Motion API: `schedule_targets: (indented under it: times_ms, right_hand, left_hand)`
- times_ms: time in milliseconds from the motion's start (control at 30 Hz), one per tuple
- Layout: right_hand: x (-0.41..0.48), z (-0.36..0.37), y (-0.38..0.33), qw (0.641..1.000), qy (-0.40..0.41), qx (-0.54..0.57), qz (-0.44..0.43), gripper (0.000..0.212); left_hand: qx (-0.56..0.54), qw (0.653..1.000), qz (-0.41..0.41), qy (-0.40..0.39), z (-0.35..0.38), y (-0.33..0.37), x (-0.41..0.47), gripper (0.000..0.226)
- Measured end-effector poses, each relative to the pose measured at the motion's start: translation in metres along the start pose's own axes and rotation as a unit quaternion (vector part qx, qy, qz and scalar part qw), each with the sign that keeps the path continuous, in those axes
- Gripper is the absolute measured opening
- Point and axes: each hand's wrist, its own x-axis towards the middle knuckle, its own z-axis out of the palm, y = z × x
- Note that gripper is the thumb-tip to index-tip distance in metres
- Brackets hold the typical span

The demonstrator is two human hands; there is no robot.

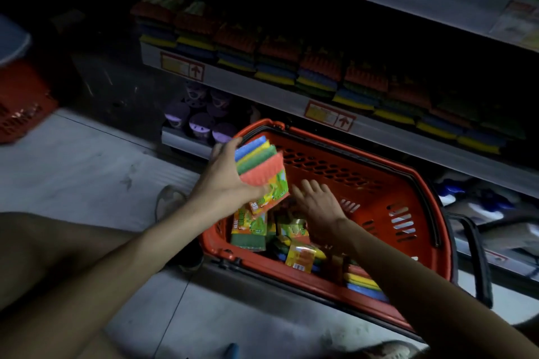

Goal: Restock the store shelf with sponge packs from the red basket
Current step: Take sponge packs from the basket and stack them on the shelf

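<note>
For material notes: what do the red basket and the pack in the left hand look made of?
Red basket: seemingly moulded plastic, slightly glossy, with slotted walls. Sponge pack in the left hand: probably foam, matte ribbed layers in blue, yellow, green, orange; its shiny printed wrapper looks like plastic film.

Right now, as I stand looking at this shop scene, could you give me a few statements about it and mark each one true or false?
1. The left hand holds a sponge pack. True.
2. The right hand grips a pack too. False: its fingers are spread and hold nothing.
3. The red basket is empty. False: several loose packs lie in it.
4. The shelf already carries stacked sponges. True.
5. The red basket stands on the shelf. False: it sits on the floor in front of the shelf.
</note>
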Motion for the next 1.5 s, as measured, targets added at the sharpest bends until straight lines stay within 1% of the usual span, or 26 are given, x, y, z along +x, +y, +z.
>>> schedule_targets:
  times_ms: [33, 100, 167, 200, 300, 333, 367, 400, 433, 467, 500, 567, 600, 667, 700, 767, 833, 933, 1000, 1067, 1167, 1267, 1333, 1367, 1433, 1500]
  right_hand:
    - [-0.004, -0.001, 0.007, 1.0, 0.016, 0.009, 0.019, 0.067]
    - [-0.014, -0.006, 0.02, 0.995, 0.034, 0.073, 0.066, 0.061]
    - [-0.028, -0.018, 0.032, 0.972, 0.028, 0.196, 0.125, 0.071]
    - [-0.035, -0.024, 0.038, 0.951, 0.034, 0.267, 0.15, 0.073]
    - [-0.058, -0.043, 0.055, 0.861, 0.059, 0.457, 0.215, 0.057]
    - [-0.065, -0.048, 0.06, 0.818, 0.061, 0.524, 0.231, 0.052]
    - [-0.071, -0.054, 0.064, 0.764, 0.059, 0.595, 0.241, 0.05]
    - [-0.078, -0.06, 0.067, 0.712, 0.052, 0.657, 0.242, 0.049]
    - [-0.085, -0.067, 0.07, 0.674, 0.041, 0.699, 0.238, 0.048]
    - [-0.091, -0.072, 0.073, 0.654, 0.038, 0.718, 0.235, 0.047]
    - [-0.096, -0.075, 0.076, 0.647, 0.039, 0.726, 0.23, 0.047]
    - [-0.104, -0.077, 0.082, 0.649, 0.045, 0.725, 0.226, 0.05]
    - [-0.108, -0.076, 0.085, 0.657, 0.051, 0.717, 0.227, 0.052]
    - [-0.113, -0.071, 0.091, 0.674, 0.056, 0.699, 0.23, 0.054]
    - [-0.115, -0.068, 0.095, 0.684, 0.056, 0.69, 0.23, 0.054]
    - [-0.119, -0.063, 0.101, 0.701, 0.046, 0.676, 0.223, 0.058]
    - [-0.123, -0.058, 0.104, 0.709, 0.029, 0.67, 0.218, 0.066]
    - [-0.125, -0.047, 0.099, 0.74, 0.018, 0.636, 0.217, 0.067]
    - [-0.127, -0.044, 0.098, 0.734, 0.022, 0.638, 0.23, 0.07]
    - [-0.126, -0.046, 0.1, 0.712, 0.033, 0.654, 0.254, 0.072]
    - [-0.126, -0.058, 0.112, 0.674, 0.077, 0.682, 0.272, 0.063]
    - [-0.134, -0.07, 0.124, 0.594, 0.103, 0.756, 0.254, 0.051]
    - [-0.142, -0.075, 0.129, 0.549, 0.117, 0.789, 0.25, 0.049]
    - [-0.146, -0.075, 0.131, 0.531, 0.126, 0.799, 0.253, 0.049]
    - [-0.153, -0.072, 0.136, 0.488, 0.153, 0.817, 0.266, 0.049]
    - [-0.162, -0.067, 0.143, 0.446, 0.182, 0.83, 0.282, 0.047]
  left_hand:
    - [0.059, 0.996, 0.062, -0.002, 0.001, 0.002, -0.004, 0.098]
    - [0.146, 0.97, 0.196, -0.002, 0.005, 0.005, -0.011, 0.089]
    - [0.195, 0.943, 0.27, -0.014, 0.005, 0.005, -0.016, 0.087]
    - [0.213, 0.931, 0.298, -0.012, 0.005, 0.005, -0.017, 0.088]
    - [0.263, 0.89, 0.37, 0.027, 0.008, 0.007, -0.017, 0.093]
    - [0.278, 0.881, 0.381, 0.039, 0.009, 0.007, -0.017, 0.094]
    - [0.286, 0.878, 0.382, 0.046, 0.01, 0.007, -0.017, 0.095]
    - [0.287, 0.879, 0.377, 0.047, 0.012, 0.007, -0.017, 0.096]
    - [0.286, 0.883, 0.369, 0.045, 0.013, 0.007, -0.017, 0.097]
    - [0.288, 0.886, 0.361, 0.038, 0.014, 0.006, -0.016, 0.098]
    - [0.295, 0.889, 0.35, 0.028, 0.015, 0.005, -0.016, 0.098]
    - [0.294, 0.908, 0.299, 0.007, 0.021, 0.003, -0.015, 0.095]
    - [0.267, 0.929, 0.257, -0.003, 0.026, 0.002, -0.014, 0.093]
    - [0.162, 0.974, 0.159, -0.022, 0.037, -0.001, -0.009, 0.091]
    - [0.11, 0.986, 0.122, -0.032, 0.042, -0.003, -0.005, 0.089]
    - [0.057, 0.993, 0.079, -0.067, 0.053, -0.005, 0.002, 0.08]
    - [0.066, 0.99, 0.059, -0.106, 0.065, -0.006, 0.007, 0.078]
    - [0.086, 0.985, 0.029, -0.144, 0.081, -0.01, 0.011, 0.09]
    - [0.083, 0.984, 0.001, -0.158, 0.092, -0.006, 0.013, 0.092]
    - [0.041, 0.989, -0.033, -0.139, 0.1, 0.005, 0.018, 0.092]
    - [-0.065, 0.989, -0.074, -0.108, 0.105, 0.034, 0.026, 0.082]
    - [-0.207, 0.969, -0.109, -0.083, 0.107, 0.066, 0.028, 0.066]
    - [-0.239, 0.96, -0.119, -0.084, 0.109, 0.083, 0.027, 0.051]
    - [-0.24, 0.958, -0.122, -0.098, 0.111, 0.091, 0.026, 0.054]
    - [-0.247, 0.948, -0.127, -0.157, 0.113, 0.105, 0.025, 0.067]
    - [-0.252, 0.931, -0.108, -0.24, 0.118, 0.118, 0.021, 0.066]
